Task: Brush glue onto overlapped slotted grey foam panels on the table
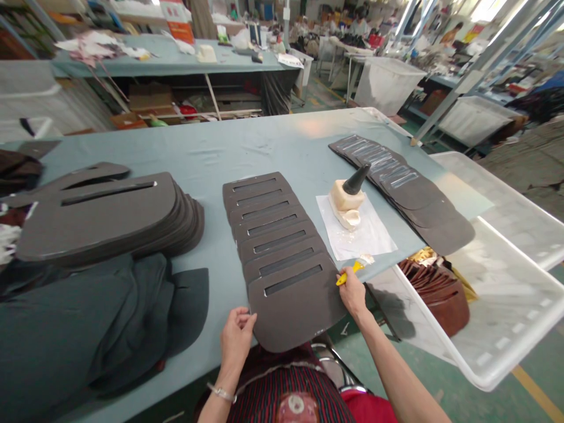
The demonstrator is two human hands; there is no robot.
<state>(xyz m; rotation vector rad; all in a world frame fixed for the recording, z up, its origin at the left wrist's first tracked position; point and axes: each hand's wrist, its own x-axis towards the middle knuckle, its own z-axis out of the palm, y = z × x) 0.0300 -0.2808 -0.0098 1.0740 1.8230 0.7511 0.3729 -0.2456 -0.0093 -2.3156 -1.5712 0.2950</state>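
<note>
A fanned row of dark grey slotted pieces (pixel 282 249) lies on the blue-grey table (pixel 247 147) in front of me. My left hand (pixel 237 338) pinches the near left edge of the nearest piece. At that piece's right edge, my right hand (pixel 352 291) is closed on a small yellow tool (pixel 348 275). A cream glue bottle with a black nozzle (pixel 350 197) rests on a white sheet (pixel 359 232) just beyond my right hand.
A tall stack of the same grey pieces (pixel 106 217) sits at the left above dark cloth (pixel 79 329). Another fanned row (pixel 405 185) runs along the right. White plastic bins (pixel 506 294) beside the table hold brown leather parts (pixel 440 288). Other worktables stand behind.
</note>
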